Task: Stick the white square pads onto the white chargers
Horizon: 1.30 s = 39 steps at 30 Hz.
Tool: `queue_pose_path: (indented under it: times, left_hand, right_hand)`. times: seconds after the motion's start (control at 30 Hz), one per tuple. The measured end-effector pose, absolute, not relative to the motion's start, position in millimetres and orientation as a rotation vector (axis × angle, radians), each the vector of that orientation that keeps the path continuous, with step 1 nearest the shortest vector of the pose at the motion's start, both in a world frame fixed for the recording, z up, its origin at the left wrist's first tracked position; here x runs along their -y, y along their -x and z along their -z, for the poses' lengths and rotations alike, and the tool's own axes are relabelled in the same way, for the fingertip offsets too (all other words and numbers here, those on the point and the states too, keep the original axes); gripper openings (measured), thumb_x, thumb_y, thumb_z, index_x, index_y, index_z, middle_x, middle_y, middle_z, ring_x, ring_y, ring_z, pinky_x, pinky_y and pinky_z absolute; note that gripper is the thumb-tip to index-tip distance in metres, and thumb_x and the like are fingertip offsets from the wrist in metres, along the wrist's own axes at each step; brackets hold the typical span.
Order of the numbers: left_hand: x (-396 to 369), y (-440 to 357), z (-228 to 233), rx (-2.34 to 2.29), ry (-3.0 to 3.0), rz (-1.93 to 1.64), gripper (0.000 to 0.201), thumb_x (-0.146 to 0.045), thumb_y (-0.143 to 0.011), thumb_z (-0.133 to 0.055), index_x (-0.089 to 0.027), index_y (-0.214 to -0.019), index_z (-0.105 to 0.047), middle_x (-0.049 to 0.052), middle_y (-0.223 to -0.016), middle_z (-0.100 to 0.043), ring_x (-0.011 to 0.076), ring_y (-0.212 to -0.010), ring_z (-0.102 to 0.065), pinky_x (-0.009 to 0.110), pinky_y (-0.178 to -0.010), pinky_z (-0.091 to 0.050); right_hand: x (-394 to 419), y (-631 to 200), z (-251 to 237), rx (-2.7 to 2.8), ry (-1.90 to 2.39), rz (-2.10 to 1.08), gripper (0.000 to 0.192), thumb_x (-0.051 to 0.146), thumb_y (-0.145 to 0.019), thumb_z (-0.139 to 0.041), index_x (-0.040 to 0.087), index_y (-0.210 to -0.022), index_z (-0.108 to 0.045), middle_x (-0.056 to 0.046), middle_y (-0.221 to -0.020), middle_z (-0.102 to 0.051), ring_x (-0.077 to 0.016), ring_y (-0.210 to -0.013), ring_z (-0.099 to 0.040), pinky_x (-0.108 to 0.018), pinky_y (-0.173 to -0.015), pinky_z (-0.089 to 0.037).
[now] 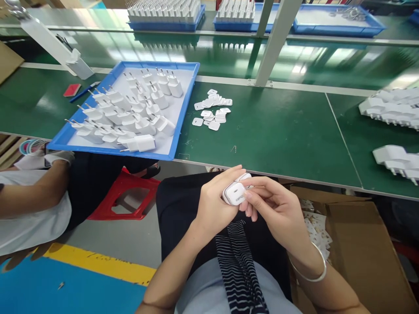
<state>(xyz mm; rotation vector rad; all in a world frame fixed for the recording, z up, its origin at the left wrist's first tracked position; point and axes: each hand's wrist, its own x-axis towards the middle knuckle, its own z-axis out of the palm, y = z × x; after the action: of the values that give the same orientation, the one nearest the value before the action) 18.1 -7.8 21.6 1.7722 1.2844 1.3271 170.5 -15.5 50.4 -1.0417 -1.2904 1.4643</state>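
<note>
- Setting: a long green workbench (271,131) runs across in front of me, with a white metal post (275,41) rising from its far rail and a second green level behind it.
- Blue tray (185,113): it sits on the bench to my left and holds many white plug adapters (131,115) lying on their sides, pins pointing mostly left.
- White stickers (212,109): a small loose pile lies on the bare bench just right of the tray.
- More white adapters (394,107) are heaped at the bench's right edge, with a further group (397,161) nearer to me.
- Far level: blue trays (163,19) carry rows of upright white parts.
- My left hand (216,205): closed around a white charger (235,192), which I hold over my lap, below the near edge of the bench; its port face is turned up toward me.
- My right hand (278,207): fingers curled, the fingertips (248,197) touching the charger's right side; a silver bangle (314,266) is on that wrist.
- Cardboard box (363,248): open beside my right arm, with small white scraps inside.
- A co-worker's gloved hand (52,159) and sleeve show at the left, next to a red stool (126,198).
</note>
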Motion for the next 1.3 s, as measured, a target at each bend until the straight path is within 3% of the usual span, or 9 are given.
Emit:
queue_pose_path:
  times: [0.27, 0.43, 0.57, 0.77, 0.93, 0.97, 1.1, 1.2, 1.3]
  left_hand:
    - [6.6, -16.4, -20.9, -1.306, -1.802, -1.317, 0.037, -0.015, -0.081, -0.073, -0.019, -0.118, -0.072, 0.010, -0.129, -0.073, 0.0244, -0.115, -0.073, 0.037, -0.100, -0.062]
    - [6.2, -17.4, -23.5, -1.275, -1.744, -1.316, 0.044, -0.008, -0.077, -0.071, -0.019, -0.119, -0.073, 0.009, -0.128, -0.073, 0.0238, -0.115, -0.073, 0.036, -0.101, -0.060]
    - [5.5, -10.9, -26.8, -1.181, -1.482, -1.286, 0.043, -0.011, -0.074, -0.079, -0.020, -0.116, -0.075, 0.009, -0.120, -0.077, 0.0242, -0.109, -0.075, 0.037, -0.100, -0.061]
    - [5.1, -0.5, -27.2, -0.843, -1.245, -1.133, 0.050, -0.015, -0.066, -0.090, -0.021, -0.114, -0.077, 0.013, -0.139, -0.066, 0.0313, -0.137, -0.058, 0.045, -0.116, -0.050]
    - [6.2, -9.4, -29.7, -0.854, -1.176, -1.156, 0.041, -0.015, -0.070, -0.087, -0.020, -0.109, -0.077, 0.011, -0.123, -0.075, 0.0274, -0.114, -0.073, 0.041, -0.101, -0.061]
    - [5.8, -9.9, -30.7, -0.902, -1.220, -1.171, 0.039, -0.015, -0.070, -0.086, -0.020, -0.108, -0.077, 0.010, -0.118, -0.077, 0.0260, -0.111, -0.074, 0.040, -0.100, -0.061]
    - [1.9, -1.9, -35.9, -1.010, -1.530, -1.148, 0.039, -0.014, -0.072, -0.085, -0.021, -0.109, -0.075, 0.008, -0.117, -0.077, 0.0232, -0.109, -0.074, 0.035, -0.098, -0.061]
    - [-0.4, 8.4, -40.9, -0.974, -1.769, -1.018, 0.036, -0.013, -0.077, -0.079, -0.021, -0.112, -0.073, 0.007, -0.118, -0.076, 0.0215, -0.109, -0.073, 0.032, -0.095, -0.061]
    - [-0.6, 14.9, -44.3, -0.941, -1.961, -0.852, 0.038, -0.007, -0.082, -0.068, -0.022, -0.117, -0.071, 0.005, -0.120, -0.075, 0.0196, -0.114, -0.071, 0.031, -0.099, -0.059]
  right_hand:
    - [14.5, -170.3, -47.4, 1.322, 1.081, -1.465, 0.008, 0.024, -0.097, -0.064, 0.022, -0.102, -0.071, 0.002, -0.066, -0.069, -0.0086, -0.054, -0.060, -0.018, -0.050, -0.051]
    - [14.8, -171.2, -53.7, 1.302, 1.040, -1.446, 0.025, 0.021, -0.096, -0.064, 0.026, -0.119, -0.072, 0.003, -0.070, -0.071, -0.0100, -0.058, -0.063, -0.021, -0.054, -0.055]
    - [11.3, -179.5, -52.6, 1.234, 1.103, -1.280, 0.023, 0.020, -0.097, -0.064, 0.028, -0.115, -0.075, 0.001, -0.075, -0.074, -0.0111, -0.062, -0.066, -0.024, -0.060, -0.058]
    - [-2.4, -181.4, -33.7, 1.108, 1.192, -1.043, 0.015, 0.022, -0.094, -0.066, 0.025, -0.108, -0.064, 0.002, -0.074, -0.071, -0.0137, -0.062, -0.069, -0.026, -0.058, -0.058]
    - [-2.1, -175.3, -25.4, 1.353, 1.262, -0.900, 0.003, 0.025, -0.095, -0.063, 0.023, -0.094, -0.060, -0.003, -0.095, -0.067, -0.0116, -0.062, -0.066, -0.026, -0.054, -0.054]
    - [-1.5, -176.9, -25.3, 1.428, 1.277, -0.850, 0.003, 0.025, -0.096, -0.062, 0.023, -0.098, -0.061, -0.004, -0.096, -0.068, -0.0122, -0.063, -0.066, -0.026, -0.054, -0.053]
    - [-5.4, -193.8, -32.7, 1.786, 1.207, -0.723, 0.036, 0.021, -0.098, -0.059, 0.028, -0.134, -0.056, -0.002, -0.094, -0.072, -0.0170, -0.076, -0.069, -0.030, -0.067, -0.055]
    - [-14.7, -207.1, -44.0, 2.061, 1.143, -0.557, 0.025, 0.019, -0.100, -0.056, 0.026, -0.121, -0.068, -0.006, -0.104, -0.073, -0.0192, -0.089, -0.070, -0.032, -0.077, -0.055]
    - [-23.5, -214.6, -54.9, 2.295, 1.099, -0.473, 0.016, 0.023, -0.100, -0.056, 0.022, -0.104, -0.072, -0.007, -0.100, -0.074, -0.0211, -0.086, -0.070, -0.034, -0.073, -0.053]
